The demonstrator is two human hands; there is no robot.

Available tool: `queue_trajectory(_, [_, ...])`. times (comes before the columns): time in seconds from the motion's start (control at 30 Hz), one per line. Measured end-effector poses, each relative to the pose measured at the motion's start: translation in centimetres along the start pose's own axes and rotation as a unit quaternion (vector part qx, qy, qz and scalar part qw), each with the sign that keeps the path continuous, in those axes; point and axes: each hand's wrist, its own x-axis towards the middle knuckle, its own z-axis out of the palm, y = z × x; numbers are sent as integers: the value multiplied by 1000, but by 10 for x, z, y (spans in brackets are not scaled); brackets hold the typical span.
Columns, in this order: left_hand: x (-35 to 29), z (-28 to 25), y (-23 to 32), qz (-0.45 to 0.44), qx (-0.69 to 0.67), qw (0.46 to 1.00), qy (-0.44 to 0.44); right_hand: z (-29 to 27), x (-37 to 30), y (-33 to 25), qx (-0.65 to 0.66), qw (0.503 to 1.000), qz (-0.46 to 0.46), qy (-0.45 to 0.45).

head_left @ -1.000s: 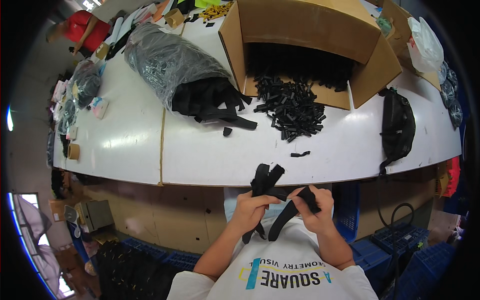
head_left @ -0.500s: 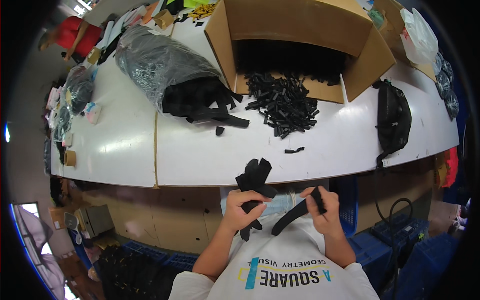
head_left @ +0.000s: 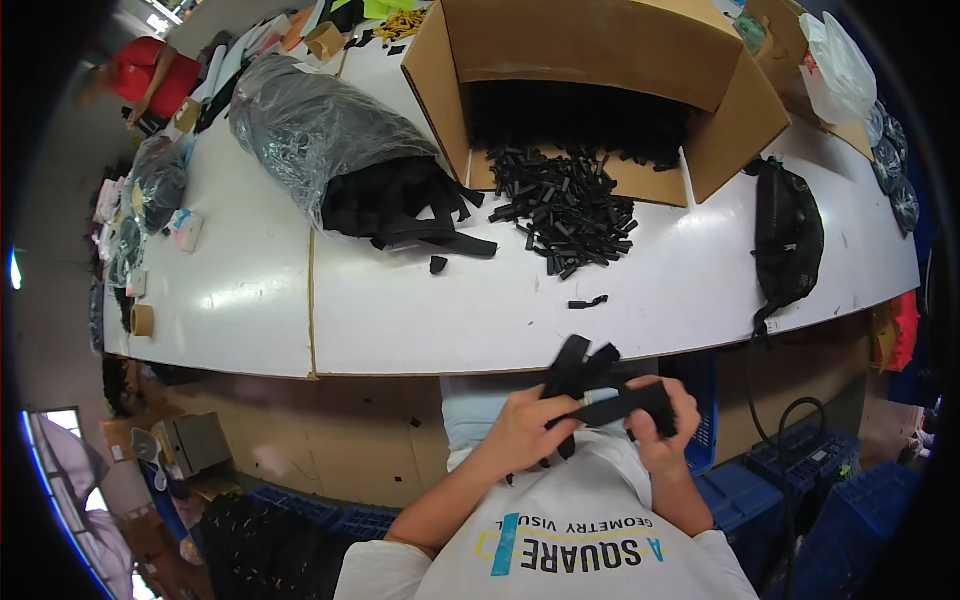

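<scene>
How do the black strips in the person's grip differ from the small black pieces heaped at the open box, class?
Length: the black strips are long; the small black pieces are short.
Support: the black strips are held in the left grip and right grip; the small black pieces lie unheld.
Number: the black strips are few; the small black pieces are many.
Both are black.

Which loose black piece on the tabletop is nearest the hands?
The slim piece lying alone on the white table, between the pile and the left hand; the stubby scrap lies farther off, to the left.
</scene>
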Motion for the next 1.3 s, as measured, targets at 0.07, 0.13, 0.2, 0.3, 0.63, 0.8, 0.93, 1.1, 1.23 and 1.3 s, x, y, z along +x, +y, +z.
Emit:
queue_trajectory(0.07, [-2, -11, -4, -19, 19, 999, 29, -21, -11, 14, 3, 1000, 30, 8])
queue_trajectory(0.13, [-10, -22, -10, -34, 40, 997, 54, -49, -29, 41, -182, 977, 108, 2])
queue_trajectory(0.2, [-14, -30, -10, -50, 59, 995, 66, -77, -51, 72, -272, 936, 221, 30])
queue_trajectory(0.3, [-20, -30, -16, -23, 41, 995, 91, -130, -97, 146, -272, 902, 321, 99])
queue_trajectory(0.63, [-13, -15, -8, 37, 107, 992, 61, -37, -28, 66, -76, 989, 119, -46])
queue_trajectory(0.8, [-17, -5, -8, 34, 231, 972, 25, 9, 7, -4, 90, 985, 119, -84])
queue_trajectory(0.93, [-17, 1, -8, 43, 261, 962, 70, 27, 3, -14, 167, 968, 186, -32])
queue_trajectory(1.1, [-19, -23, 5, -46, -36, 997, -52, 15, 10, -6, 216, 963, 106, -123])
queue_trajectory(1.23, [-11, -27, 8, 22, -132, 987, -90, 10, 23, -15, 235, 932, 50, -271])
queue_trajectory(1.3, [-8, -30, 14, 24, -131, 985, -108, 9, 28, -20, 185, 929, 29, -321])
